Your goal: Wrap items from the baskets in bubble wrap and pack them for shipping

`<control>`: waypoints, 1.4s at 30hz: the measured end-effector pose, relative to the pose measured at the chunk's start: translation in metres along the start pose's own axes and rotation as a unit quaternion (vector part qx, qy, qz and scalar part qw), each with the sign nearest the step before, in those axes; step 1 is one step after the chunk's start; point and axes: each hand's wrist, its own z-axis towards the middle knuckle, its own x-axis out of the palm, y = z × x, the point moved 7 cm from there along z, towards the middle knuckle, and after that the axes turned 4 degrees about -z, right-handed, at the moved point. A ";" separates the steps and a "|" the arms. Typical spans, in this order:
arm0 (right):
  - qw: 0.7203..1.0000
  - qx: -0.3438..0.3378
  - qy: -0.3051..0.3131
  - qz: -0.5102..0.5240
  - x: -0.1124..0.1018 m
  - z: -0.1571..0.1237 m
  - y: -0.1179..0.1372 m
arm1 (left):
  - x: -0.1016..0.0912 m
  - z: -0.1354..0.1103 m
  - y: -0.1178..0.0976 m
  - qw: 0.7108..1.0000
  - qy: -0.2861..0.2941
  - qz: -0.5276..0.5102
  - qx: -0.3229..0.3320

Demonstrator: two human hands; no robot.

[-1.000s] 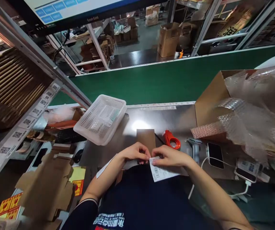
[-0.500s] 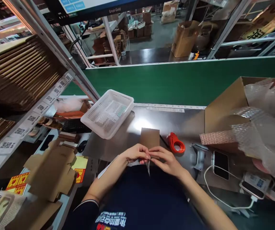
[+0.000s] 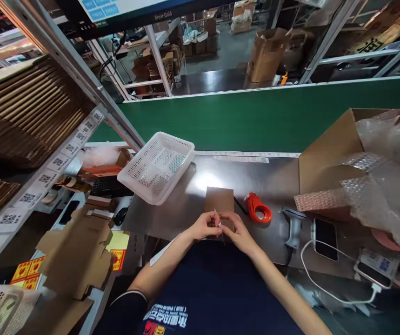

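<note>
My left hand [image 3: 206, 226] and my right hand [image 3: 236, 231] meet close to my body at the front of the steel table [image 3: 172, 218]. The fingertips of both pinch a small thin white slip [image 3: 220, 224], perhaps a label; most of it is hidden by the fingers. Just beyond them lies a small brown cardboard box [image 3: 219, 197], its near part covered by my hands. An orange tape dispenser [image 3: 258, 209] rests to the right of the box. Along my left forearm there is a white paper strip [image 3: 164, 250].
A white perforated basket [image 3: 156, 167] stands at the table's left. Beyond runs a green conveyor belt [image 3: 242, 123]. On the right are a scanner [image 3: 293, 227], a phone [image 3: 325, 238] with a white cable, and a large carton [image 3: 329, 163] with bubble wrap. Flattened cardboard [image 3: 76, 251] lies left.
The white slip hung down visibly between my fingers before; now it is turned and mostly covered. Both hands have shifted slightly, and my right fingers are more bent.
</note>
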 end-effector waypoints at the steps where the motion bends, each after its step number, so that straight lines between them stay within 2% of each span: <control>1: 1.000 -0.007 0.011 -0.005 0.000 0.002 0.000 | 0.000 0.000 -0.002 1.000 0.014 0.007 0.005; 5: 0.998 -0.034 0.027 -0.034 -0.003 0.012 0.007 | 0.002 -0.002 -0.008 0.998 0.061 0.016 0.023; 9: 0.991 -0.093 0.051 -0.086 -0.010 0.020 0.030 | 0.004 -0.002 -0.016 0.997 0.060 0.011 0.040; 14: 0.986 -0.037 0.146 -0.066 -0.025 0.021 0.046 | -0.004 0.001 -0.027 1.000 0.007 -0.010 -0.004; 20: 0.974 -0.012 0.224 -0.034 -0.043 0.015 0.062 | 0.003 -0.001 -0.029 0.993 0.071 0.043 -0.082; 26: 0.958 0.022 0.285 0.009 -0.042 0.014 0.060 | 0.015 -0.001 -0.039 0.985 0.118 0.105 -0.075; 32: 0.951 0.071 0.298 0.038 -0.037 0.014 0.049 | 0.009 0.004 -0.029 0.981 0.108 0.130 -0.093; 36: 0.955 0.083 0.280 0.060 -0.035 0.014 0.050 | 0.004 0.007 -0.024 0.984 0.093 0.122 -0.090; 42: 0.952 0.090 0.283 0.075 -0.031 0.012 0.044 | 0.004 0.010 -0.023 0.981 0.107 0.130 -0.095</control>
